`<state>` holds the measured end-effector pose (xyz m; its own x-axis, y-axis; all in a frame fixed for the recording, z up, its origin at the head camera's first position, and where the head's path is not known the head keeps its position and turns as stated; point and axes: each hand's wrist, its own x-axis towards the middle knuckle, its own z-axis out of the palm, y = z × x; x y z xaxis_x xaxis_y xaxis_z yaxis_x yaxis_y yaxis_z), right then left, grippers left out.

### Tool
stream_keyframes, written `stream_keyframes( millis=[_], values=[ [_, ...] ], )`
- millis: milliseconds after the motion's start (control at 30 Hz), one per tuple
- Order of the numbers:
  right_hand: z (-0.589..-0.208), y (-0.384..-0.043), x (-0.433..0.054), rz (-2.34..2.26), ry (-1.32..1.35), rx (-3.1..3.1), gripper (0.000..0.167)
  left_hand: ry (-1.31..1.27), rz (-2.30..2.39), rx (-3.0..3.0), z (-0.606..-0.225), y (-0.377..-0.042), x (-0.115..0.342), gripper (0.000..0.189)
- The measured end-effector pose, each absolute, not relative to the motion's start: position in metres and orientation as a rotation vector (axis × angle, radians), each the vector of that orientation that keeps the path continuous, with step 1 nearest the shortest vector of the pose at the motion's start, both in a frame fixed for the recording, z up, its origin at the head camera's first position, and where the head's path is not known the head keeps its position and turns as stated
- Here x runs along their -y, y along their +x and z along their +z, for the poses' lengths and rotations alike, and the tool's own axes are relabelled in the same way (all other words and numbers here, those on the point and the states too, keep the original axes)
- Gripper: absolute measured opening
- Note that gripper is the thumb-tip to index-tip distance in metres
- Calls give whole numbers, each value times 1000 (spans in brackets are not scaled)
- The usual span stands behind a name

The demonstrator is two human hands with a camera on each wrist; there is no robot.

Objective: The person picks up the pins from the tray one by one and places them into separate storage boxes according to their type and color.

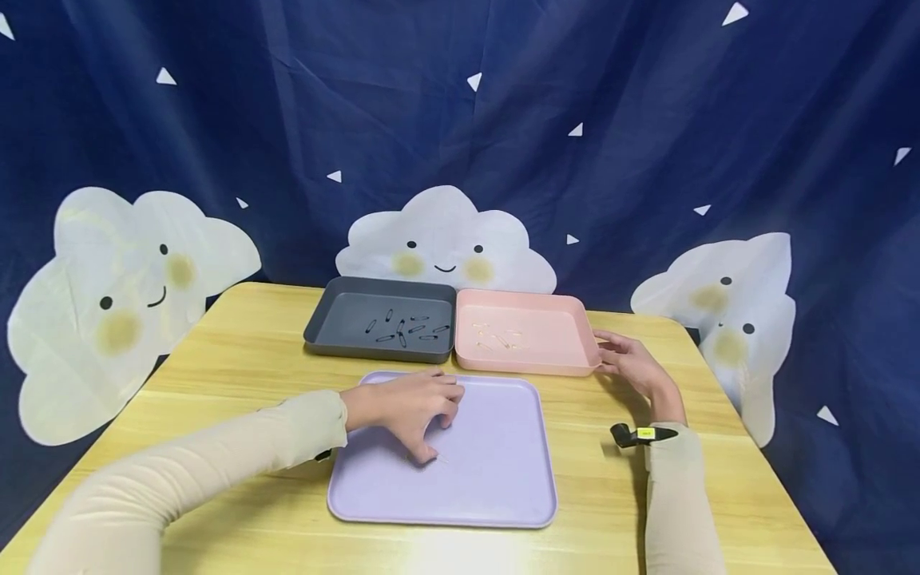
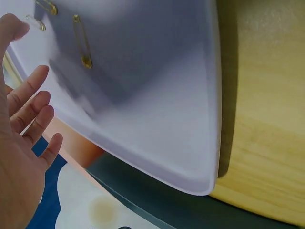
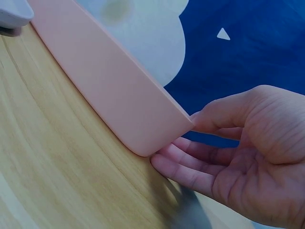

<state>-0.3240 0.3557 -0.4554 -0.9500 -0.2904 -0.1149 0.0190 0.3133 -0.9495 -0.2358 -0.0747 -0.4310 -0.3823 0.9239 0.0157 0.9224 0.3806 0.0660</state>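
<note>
My left hand hovers over the lilac tray, thumb and fingers spread apart and nothing between them. Below it, gold safety pins lie on that tray; the left wrist view shows three, one close to a fingertip of the left hand. At the right end of the pink tray, my right hand touches the outer corner. In the right wrist view its thumb meets the rim and its fingertips rest low against the wall. Several gold safety pins lie inside the pink tray.
A dark grey tray holding several black safety pins stands beside the pink one, both behind the lilac tray. All sit on a wooden table. A blue curtain with white clouds hangs behind the table.
</note>
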Motion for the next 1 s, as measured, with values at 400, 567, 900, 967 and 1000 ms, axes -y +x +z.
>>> stream_keyframes(
  millis=[400,567,900,967,1000],
  values=[
    [-452,-326,-356,-1656,-234,-2319,56,1692,76,-2564,-435,-236,72,23],
    [-451,-325,-355,-1678,-234,-2304,56,1680,73,-2565,-437,-237,72,19],
    [-450,-326,-355,-1696,-232,-2292,57,1707,2,-2573,-433,-235,71,18],
    [-451,-326,-355,-1696,-231,-2293,57,1715,-1,-2569,-432,-234,70,18],
    [-451,-326,-355,-1699,-230,-2292,57,1714,-1,-2567,-432,-234,70,19]
  ],
)
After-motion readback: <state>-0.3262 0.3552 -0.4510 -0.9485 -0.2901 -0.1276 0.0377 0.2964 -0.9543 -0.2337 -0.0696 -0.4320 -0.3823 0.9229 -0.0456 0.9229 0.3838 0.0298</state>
